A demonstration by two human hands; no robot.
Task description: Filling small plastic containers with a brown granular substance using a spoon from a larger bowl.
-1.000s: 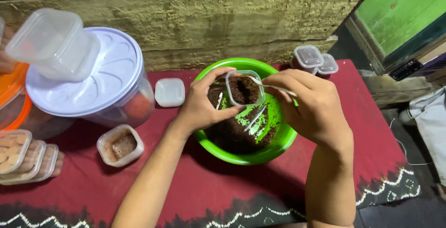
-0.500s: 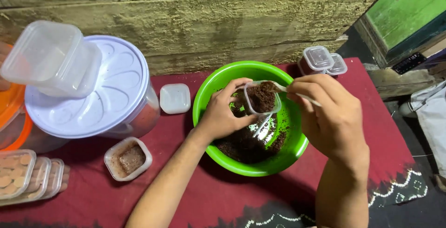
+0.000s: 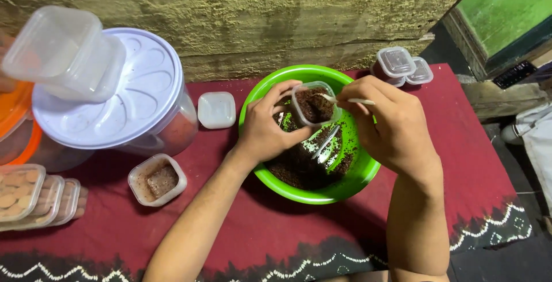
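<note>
- We hold a small clear tub in our left hand, fingers wrapped closed around its side, above the green bowl.
- The tub is full of dark brown crumbs, and more of the same crumbs lie in the bottom of the bowl.
- Our right hand pinches a thin white spoon between closed fingers; its tip touches the crumbs in the tub.
- The bowl sits on the bench, which is covered by a red cloth.
- Just left of the bowl lies a small white lid.
- Further left stands a big jar with a white lid, with empty clear boxes stacked on top.
- Near our left forearm sits another open tub of crumbs.
- Two closed tubs stand behind the bowl, by the wall.
</note>
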